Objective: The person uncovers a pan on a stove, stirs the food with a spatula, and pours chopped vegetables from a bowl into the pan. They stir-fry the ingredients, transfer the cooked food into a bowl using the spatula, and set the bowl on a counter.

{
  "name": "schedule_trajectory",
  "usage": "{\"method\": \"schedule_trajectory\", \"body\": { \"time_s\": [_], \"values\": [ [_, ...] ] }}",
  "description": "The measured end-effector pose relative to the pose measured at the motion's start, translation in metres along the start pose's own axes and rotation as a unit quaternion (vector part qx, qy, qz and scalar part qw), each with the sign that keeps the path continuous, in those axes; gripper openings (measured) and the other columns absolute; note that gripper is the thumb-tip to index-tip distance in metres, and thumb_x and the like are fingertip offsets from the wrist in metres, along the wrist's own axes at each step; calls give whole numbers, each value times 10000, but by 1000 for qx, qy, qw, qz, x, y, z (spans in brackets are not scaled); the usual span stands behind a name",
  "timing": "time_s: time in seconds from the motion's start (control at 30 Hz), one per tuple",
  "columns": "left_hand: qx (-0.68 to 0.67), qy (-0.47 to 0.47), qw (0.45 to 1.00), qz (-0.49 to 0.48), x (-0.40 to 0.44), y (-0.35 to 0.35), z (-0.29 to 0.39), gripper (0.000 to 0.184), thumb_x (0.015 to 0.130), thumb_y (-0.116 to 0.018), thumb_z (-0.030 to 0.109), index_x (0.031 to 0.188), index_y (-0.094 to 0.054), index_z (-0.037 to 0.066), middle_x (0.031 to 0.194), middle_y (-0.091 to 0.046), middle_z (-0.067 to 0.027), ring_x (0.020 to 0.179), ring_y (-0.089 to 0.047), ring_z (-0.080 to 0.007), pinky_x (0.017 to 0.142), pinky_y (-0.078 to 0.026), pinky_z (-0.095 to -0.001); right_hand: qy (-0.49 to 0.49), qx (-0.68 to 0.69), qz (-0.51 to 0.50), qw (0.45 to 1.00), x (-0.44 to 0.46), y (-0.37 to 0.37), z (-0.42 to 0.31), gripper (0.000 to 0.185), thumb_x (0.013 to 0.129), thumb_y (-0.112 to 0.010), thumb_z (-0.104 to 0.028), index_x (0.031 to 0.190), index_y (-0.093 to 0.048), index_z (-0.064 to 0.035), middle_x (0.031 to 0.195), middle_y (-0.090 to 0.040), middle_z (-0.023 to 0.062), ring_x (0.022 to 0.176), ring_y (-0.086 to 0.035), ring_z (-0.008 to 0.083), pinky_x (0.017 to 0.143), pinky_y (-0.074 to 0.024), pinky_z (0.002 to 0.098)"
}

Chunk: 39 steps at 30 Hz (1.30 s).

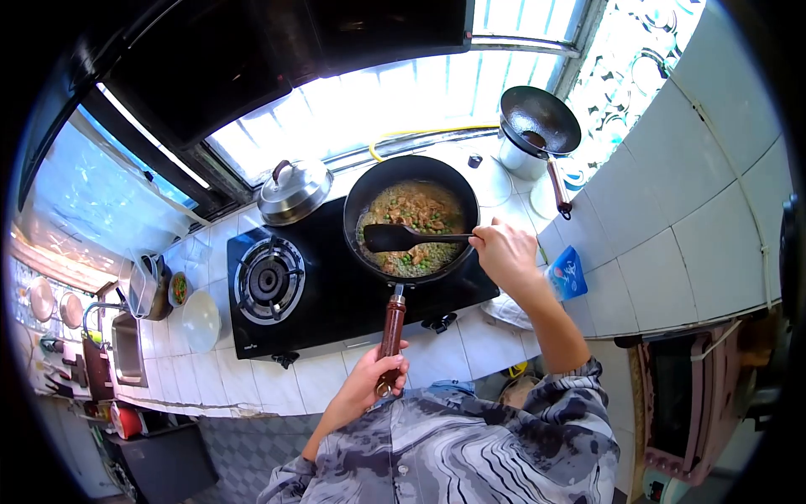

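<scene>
A deep black frying pan (357, 197) sits on the right side of the black gas stove (336, 294). In it is a food mix (424, 206) of brownish pieces, green peas and pale sauce. My left hand (375, 378) is closed round the end of the pan's reddish-brown handle (393, 328). My right hand (506, 256) grips the handle of a black spatula (395, 238) beyond the pan's right rim. The spatula's broad blade is over the left part of the food; whether it touches the food I cannot tell.
Left of the pan are a bare burner (269, 281) and a metal lid (294, 193). A smaller black pan (541, 122) rests on a metal pot at the back right. A blue packet (567, 273) stands by the right wall. A white bowl (201, 322) and sink (129, 349) are at left.
</scene>
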<state>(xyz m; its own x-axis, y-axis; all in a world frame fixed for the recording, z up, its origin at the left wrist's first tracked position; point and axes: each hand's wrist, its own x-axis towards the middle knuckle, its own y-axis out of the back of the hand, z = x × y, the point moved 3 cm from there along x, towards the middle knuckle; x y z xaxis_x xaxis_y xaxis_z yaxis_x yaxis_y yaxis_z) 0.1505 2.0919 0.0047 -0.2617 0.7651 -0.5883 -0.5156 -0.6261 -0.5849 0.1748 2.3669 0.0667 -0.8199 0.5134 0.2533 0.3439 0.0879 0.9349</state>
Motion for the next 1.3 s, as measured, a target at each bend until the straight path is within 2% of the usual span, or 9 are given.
{"method": "schedule_trajectory", "body": {
  "time_s": [0.07, 0.13, 0.23, 0.77, 0.87, 0.93, 1.07, 1.13, 1.3],
  "values": [
    [3, 0, 1000, 5, -1, -1, 1, 365, 833, -532, 121, 1149, -385, 15, 759, -521, -62, 561, -529, -119, 470, -442, -237, 6, -8, 13, 1000, -1, 3, -2, 143, 733, -619, -231, 669, -649, -106, 708, -572, 84, 728, -574, 253, 627, -412, 375],
    [4, -1, 1000, 11, -1, -1, 1, 364, 832, -532, 120, 1148, -387, 13, 760, -521, -63, 562, -530, -119, 469, -442, -235, 21, -58, 27, 998, -1, 2, -3, 134, 764, -603, -253, 765, -657, -131, 728, -568, 72, 727, -569, 241, 631, -410, 375],
    [1, -1, 1000, 15, -1, -2, 0, 364, 830, -532, 116, 1149, -390, 12, 763, -522, -63, 563, -531, -120, 470, -443, -236, 8, -27, 21, 999, 1, -4, -1, 124, 737, -619, -218, 682, -639, -109, 736, -573, 65, 771, -566, 233, 646, -405, 371],
    [13, -11, 999, 34, -5, -6, 2, 389, 823, -548, 153, 1160, -403, 23, 782, -512, -61, 593, -524, -129, 482, -416, -225, -1, -49, 39, 998, 18, -17, -13, 142, 742, -622, -251, 707, -650, -117, 750, -558, 61, 782, -562, 221, 667, -417, 346],
    [11, -14, 999, 31, -3, -5, 1, 384, 824, -546, 150, 1158, -404, 22, 783, -513, -63, 593, -525, -130, 481, -418, -224, 2, -60, 29, 998, 18, -15, -17, 164, 756, -614, -264, 713, -657, -112, 762, -558, 65, 768, -574, 229, 660, -428, 349],
    [10, -17, 999, 26, -3, -4, 1, 383, 825, -545, 148, 1158, -404, 22, 784, -513, -63, 592, -525, -131, 480, -419, -224, -45, -28, -64, 997, 18, -14, -15, 193, 773, -602, -274, 722, -664, -99, 787, -574, 82, 774, -590, 247, 649, -442, 357],
    [-2, -14, 1000, 17, -2, -2, 1, 356, 840, -531, 110, 1151, -389, 12, 772, -524, -67, 573, -536, -128, 472, -440, -241, -57, -2, -66, 996, 11, -13, -9, 180, 782, -576, -263, 743, -675, -117, 738, -600, 88, 753, -585, 267, 654, -444, 376],
    [1, -13, 1000, 14, -2, -2, 1, 358, 840, -531, 111, 1153, -388, 12, 770, -526, -66, 573, -536, -126, 473, -440, -240, -67, -4, -111, 992, 6, -7, -9, 180, 779, -580, -268, 748, -681, -122, 741, -611, 80, 751, -589, 264, 653, -447, 375],
    [1, -14, 1000, 10, -2, -2, 1, 360, 839, -532, 110, 1154, -389, 11, 769, -528, -65, 574, -537, -118, 474, -439, -236, -65, 3, -79, 995, -1, -11, -6, 187, 774, -584, -278, 737, -679, -120, 728, -609, 80, 743, -589, 265, 647, -447, 378]
  ]
}}
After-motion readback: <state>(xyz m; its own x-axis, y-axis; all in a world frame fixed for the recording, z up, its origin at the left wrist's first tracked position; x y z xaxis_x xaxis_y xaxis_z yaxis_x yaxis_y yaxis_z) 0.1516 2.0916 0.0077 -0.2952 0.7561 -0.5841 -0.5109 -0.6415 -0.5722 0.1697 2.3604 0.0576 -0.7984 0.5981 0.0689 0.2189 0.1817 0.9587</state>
